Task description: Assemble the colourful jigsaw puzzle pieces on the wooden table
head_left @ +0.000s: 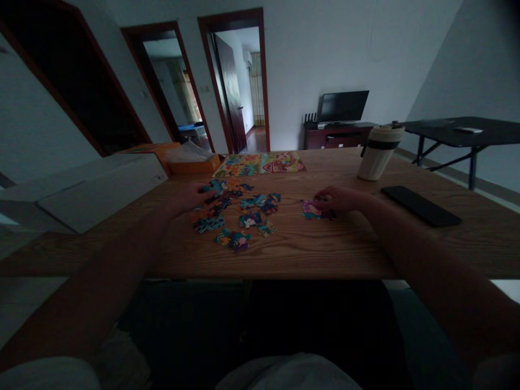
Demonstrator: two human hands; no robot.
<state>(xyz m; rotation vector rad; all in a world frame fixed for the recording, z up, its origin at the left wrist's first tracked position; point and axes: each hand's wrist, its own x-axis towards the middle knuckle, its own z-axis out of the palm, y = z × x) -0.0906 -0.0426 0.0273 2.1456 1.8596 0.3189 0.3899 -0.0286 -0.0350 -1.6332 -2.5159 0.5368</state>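
**White box:** a large white cardboard box (97, 189) sits at the left end of the wooden table (284, 260), with an orange box (195, 166) holding crumpled wrapping just beyond it.

**Left hand:** the left hand (184, 197) lies low at the left edge of the loose jigsaw pieces (238, 212), touching the nearest ones. Its grip looks flat and relaxed, with no clear pinch; the dim light hides the fingertips.

**Puzzle pieces:** the loose pieces lie scattered mid-table, mostly apart, some overlapping. Two colourful picture sheets (259, 164) lie flat beyond them.

**Right hand:** the right hand (339, 199) rests curled on a small pink-and-teal group of pieces (311, 209), well apart from the main scatter. Its grip is bent downward, but I cannot tell whether it pinches a piece.

**Step in hand:** this looks like sorting and fitting pieces, with the right-hand group seemingly joined.

**Next move:** this seems to call for a precise fingertip pinch on one piece and careful alignment.

**Right side:** a white-and-black tumbler (378, 153) stands beyond a black smartphone (421, 206), which lies face down or dark on the table.
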